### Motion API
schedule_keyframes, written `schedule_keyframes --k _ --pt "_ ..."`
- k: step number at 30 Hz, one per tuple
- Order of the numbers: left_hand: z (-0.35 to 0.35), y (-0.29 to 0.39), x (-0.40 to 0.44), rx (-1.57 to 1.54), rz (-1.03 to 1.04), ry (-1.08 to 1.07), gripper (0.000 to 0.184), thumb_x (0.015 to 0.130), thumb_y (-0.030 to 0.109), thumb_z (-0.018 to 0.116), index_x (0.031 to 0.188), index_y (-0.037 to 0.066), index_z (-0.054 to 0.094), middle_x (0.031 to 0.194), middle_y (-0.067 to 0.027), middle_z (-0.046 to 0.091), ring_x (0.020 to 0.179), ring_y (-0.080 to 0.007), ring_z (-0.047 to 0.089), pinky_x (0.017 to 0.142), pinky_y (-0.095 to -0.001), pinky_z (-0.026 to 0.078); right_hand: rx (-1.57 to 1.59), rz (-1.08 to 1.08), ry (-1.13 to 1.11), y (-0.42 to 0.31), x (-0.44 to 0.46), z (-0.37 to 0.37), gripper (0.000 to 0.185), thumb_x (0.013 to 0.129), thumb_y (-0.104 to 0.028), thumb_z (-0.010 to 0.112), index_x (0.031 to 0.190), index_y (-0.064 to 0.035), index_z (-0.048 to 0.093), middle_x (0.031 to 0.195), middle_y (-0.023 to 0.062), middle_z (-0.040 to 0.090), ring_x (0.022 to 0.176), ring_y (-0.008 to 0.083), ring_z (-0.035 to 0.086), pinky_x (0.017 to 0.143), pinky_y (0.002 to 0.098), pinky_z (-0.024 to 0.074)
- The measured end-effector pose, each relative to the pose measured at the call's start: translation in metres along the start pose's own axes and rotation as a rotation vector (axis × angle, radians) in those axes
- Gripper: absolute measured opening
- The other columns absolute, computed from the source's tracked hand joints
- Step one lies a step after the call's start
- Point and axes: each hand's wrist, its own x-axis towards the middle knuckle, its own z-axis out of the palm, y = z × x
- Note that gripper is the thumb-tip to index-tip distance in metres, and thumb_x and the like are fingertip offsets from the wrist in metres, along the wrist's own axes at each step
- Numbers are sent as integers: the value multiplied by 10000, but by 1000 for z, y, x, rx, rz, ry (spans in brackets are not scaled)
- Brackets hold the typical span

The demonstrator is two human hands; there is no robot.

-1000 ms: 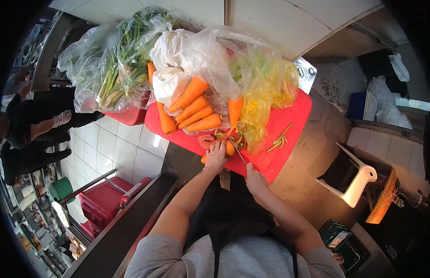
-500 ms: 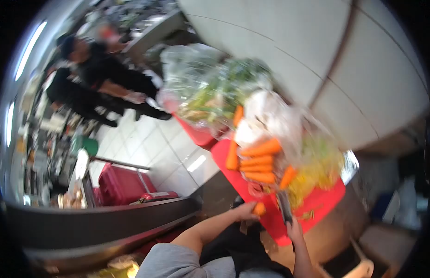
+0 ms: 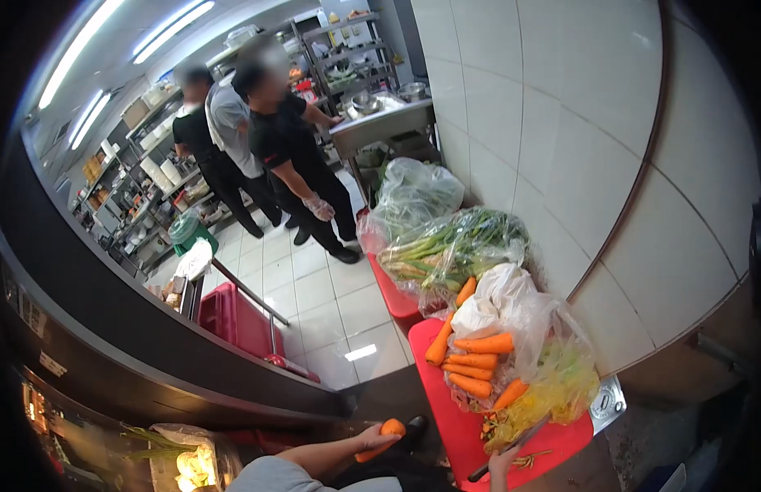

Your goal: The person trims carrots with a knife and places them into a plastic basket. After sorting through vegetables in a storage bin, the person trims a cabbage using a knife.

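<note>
My left hand [image 3: 369, 441] is closed around a carrot [image 3: 392, 427], off the left side of the red cutting board [image 3: 456, 439]. In my right hand [image 3: 502, 461], over the board's near part, is a knife [image 3: 531, 431] with its blade pointing away to the right. Thin carrot scraps [image 3: 528, 462] lie near that hand. Several whole carrots [image 3: 472, 371] rest farther up the board beside a white plastic bag [image 3: 503, 293]. A yellowish clear bag [image 3: 561, 389] covers the right part of the board, just beyond the blade.
Bagged leeks or green onions [image 3: 454, 246] stand behind the board. A tiled wall [image 3: 577, 148] rises on the right. Several people [image 3: 290, 148] stand at the back left, near a steel table [image 3: 380, 123]. A red bin [image 3: 233, 316] is beyond the dark counter edge [image 3: 191, 361].
My view has tilted up and steadied, so both hands and the board sit lower in frame. The left hand still holds the carrot and the right still holds the knife.
</note>
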Motion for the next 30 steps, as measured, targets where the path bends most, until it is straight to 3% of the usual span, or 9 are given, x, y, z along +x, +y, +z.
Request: schedule_keyframes --k 1,4,5,12,15,19,24,27,30 --pt "4 1 -3 -64 6 1 603 755 512 711 1157 92 549 955 -41 605 822 -135 580 721 -287 479 26 142 -384 -18 11 -22 728 812 -163 597 1397 -4 194 1387 260 224 1187 382 432 992 437 390" --pt "23 27 -21 -245 -4 -5 603 765 535 683 1144 82 569 907 -46 618 818 -147 597 738 -290 493 -208 160 -618 -54 21 -39 646 768 -260 665 1270 53 407 1283 259 430 1138 349 498 932 422 426" --pt "31 51 -34 -334 -37 -28 587 777 524 677 1150 84 565 904 -41 614 816 -144 593 737 -289 492 -157 -237 -486 -39 9 -37 677 760 -323 687 1259 60 437 1322 247 408 1122 321 518 894 378 452" --pt "125 151 -59 -610 353 -332 555 889 380 605 1310 82 401 1140 -70 535 1044 -137 518 849 -291 463 965 -41 -959 -83 -89 -58 481 824 -179 691 1229 -62 461 1099 101 550 825 216 616 643 344 530" --pt "153 174 -75 -534 551 -213 644 905 368 583 1392 64 291 1281 -95 455 1197 -169 422 975 -335 391 948 -62 -738 -105 -100 -91 433 804 -79 691 1182 -60 482 976 71 588 699 172 620 542 281 520" --pt "144 158 -53 187 769 -75 532 948 298 511 1379 48 323 1312 -145 455 1254 -237 400 1027 -366 340 766 -117 -751 -100 -90 -115 402 735 -42 681 1095 -21 503 790 51 591 566 139 589 467 257 474" --pt "90 132 -40 63 707 19 316 952 250 467 1194 60 542 1150 -140 600 1127 -241 543 964 -352 411 412 -379 -518 -70 -73 -109 331 652 -48 649 953 12 522 661 52 573 474 126 548 445 274 455" --pt "56 91 -32 -91 588 172 264 934 142 445 1132 42 587 1054 -116 655 1019 -221 616 885 -328 472 489 -178 -586 -73 -94 -120 369 634 -71 675 963 4 527 628 56 562 444 127 533 446 288 457" --pt "6 38 -43 280 295 263 305 897 261 515 1119 75 612 1075 -124 647 1021 -270 611 893 -350 469 514 -142 -554 -52 -106 -104 359 651 -66 687 968 -4 530 627 51 561 428 133 519 416 282 434"
